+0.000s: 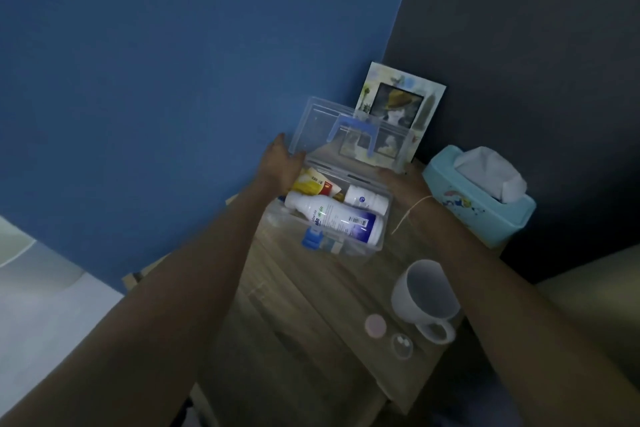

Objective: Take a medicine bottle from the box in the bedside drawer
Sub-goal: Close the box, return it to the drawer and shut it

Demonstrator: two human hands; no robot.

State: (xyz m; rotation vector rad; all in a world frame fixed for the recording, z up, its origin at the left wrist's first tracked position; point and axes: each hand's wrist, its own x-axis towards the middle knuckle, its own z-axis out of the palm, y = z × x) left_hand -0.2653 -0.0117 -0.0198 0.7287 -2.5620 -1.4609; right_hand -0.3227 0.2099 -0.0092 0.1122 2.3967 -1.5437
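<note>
Lying on its side in the clear plastic box near the wooden nightstand top's back edge, the large white medicine bottle with a blue label stays untouched while the left hand grips the raised clear lid and the right hand, grip unclear, rests at the box's right end.

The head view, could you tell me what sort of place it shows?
Probably a bedroom corner: a wooden bedside table against a blue wall holds a photo frame, a tissue box and a mug.
</note>
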